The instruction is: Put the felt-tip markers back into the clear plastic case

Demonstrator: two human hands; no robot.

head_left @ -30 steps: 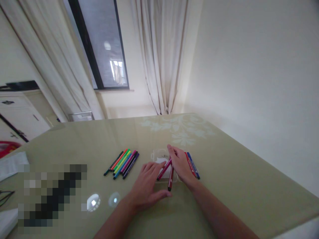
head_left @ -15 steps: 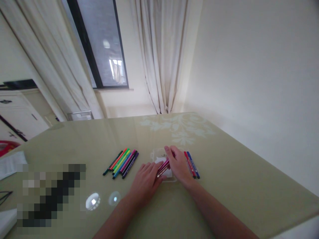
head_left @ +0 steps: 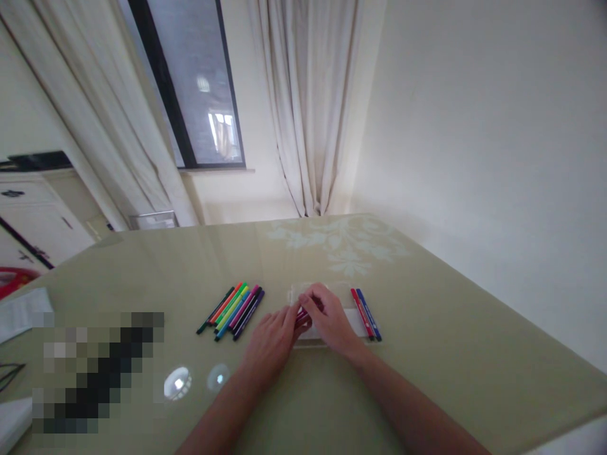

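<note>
My left hand [head_left: 271, 341] and my right hand [head_left: 332, 321] meet over a clear plastic case [head_left: 353, 321] with a white insert. Between their fingers are dark red and magenta felt-tip pens [head_left: 303, 316], mostly hidden, so their number is unclear. Both hands are closed on these pens. At the case's right end, a red felt-tip pen [head_left: 362, 314] and a blue felt-tip pen [head_left: 368, 314] lie side by side, just right of my right hand. Left of my left hand, several coloured felt-tip pens [head_left: 232, 311] rest in a slanted row on the table.
The table [head_left: 427, 379] has a pale leaf pattern and two round light reflections near my left forearm. A pixelated patch covers its left part, with white papers [head_left: 23, 313] and a dark cable [head_left: 10, 377] beside it. A wall runs along the right edge.
My right hand has moved left, closer to my left hand, and the pens between them are now more covered. More of the case shows beside the red pen.
</note>
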